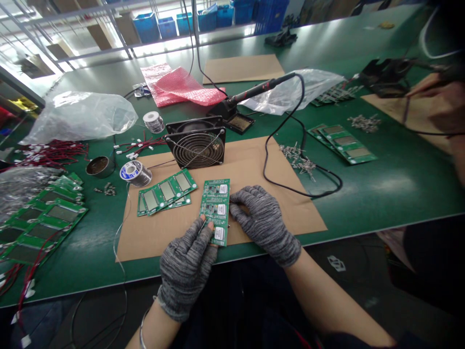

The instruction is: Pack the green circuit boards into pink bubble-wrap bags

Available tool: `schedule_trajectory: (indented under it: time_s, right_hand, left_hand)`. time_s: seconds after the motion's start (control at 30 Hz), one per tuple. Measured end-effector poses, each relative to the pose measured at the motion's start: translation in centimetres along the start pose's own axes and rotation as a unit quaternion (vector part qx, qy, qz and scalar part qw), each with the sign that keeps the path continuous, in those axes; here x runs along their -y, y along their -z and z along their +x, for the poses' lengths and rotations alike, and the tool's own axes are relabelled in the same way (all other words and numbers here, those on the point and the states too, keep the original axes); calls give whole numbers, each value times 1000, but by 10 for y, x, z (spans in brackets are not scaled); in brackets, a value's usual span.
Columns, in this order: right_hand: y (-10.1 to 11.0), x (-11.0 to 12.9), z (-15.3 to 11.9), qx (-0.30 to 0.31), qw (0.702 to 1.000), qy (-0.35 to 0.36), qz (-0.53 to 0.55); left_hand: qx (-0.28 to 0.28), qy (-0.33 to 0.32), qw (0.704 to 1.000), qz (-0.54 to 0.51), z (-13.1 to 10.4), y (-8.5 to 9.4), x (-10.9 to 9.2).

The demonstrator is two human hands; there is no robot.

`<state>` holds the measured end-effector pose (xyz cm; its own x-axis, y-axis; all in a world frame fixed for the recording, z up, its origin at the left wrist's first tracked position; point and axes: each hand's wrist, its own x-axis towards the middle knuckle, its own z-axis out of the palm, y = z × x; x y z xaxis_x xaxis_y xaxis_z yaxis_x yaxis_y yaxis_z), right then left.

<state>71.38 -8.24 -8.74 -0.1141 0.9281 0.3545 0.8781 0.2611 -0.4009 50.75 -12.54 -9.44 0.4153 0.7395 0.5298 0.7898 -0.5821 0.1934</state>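
Observation:
Gloved in grey knit, my left hand (189, 264) grips the lower left of a green circuit board (215, 206), with bare fingertips on its face. The board bears small chips and white labels and is held over brown cardboard (250, 165). My right hand (259, 220), in a matching glove, is closed at the board's right edge. What its fingertips pinch, if anything, is hidden. Left of the held board lie stacked circuit boards (167, 191) with grey rectangular screens. Behind it stands a black fan (196, 145).
A soldering iron (254, 92) rests in its stand, its cable looping across the right side. Solder spools (136, 174) stand left of the fan. Small metal parts (300, 162) lie at the cardboard's right edge. More boards (47, 218) sit far left. A co-worker's hand (432, 89) is at right.

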Motion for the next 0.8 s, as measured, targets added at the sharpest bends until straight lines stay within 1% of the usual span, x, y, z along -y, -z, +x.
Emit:
schedule_trajectory:
  time_s: [0.1, 0.2, 0.23, 0.37, 0.4, 0.57, 0.8]
  right_hand:
    - [2, -3, -1, -2, 1000, -1, 27]
    - [7, -10, 1, -23, 995, -32, 87]
    - [10, -12, 4, -18, 995, -44, 88]
    - [15, -16, 19, 65, 995, -70, 6]
    - [15, -16, 23, 76, 994, -74, -8]
    - [7, -15, 35, 82, 993, -82, -34]
    - [4, -15, 39, 86, 992, -85, -44]
  left_hand:
    - [3, 2, 1000, -3, -1, -1, 0]
    - [2, 2, 1000, -8, -1, -1, 0]
    - [2, 3, 1000, -9, -1, -1, 0]
    - [2, 8, 1000, -12, -1, 0, -1]
    - [2, 9, 1000, -11, -1, 0, -1]
    - [4, 10, 1000, -4, -3, -1, -1]
    - [10, 10, 1000, -2, -2, -1, -1]
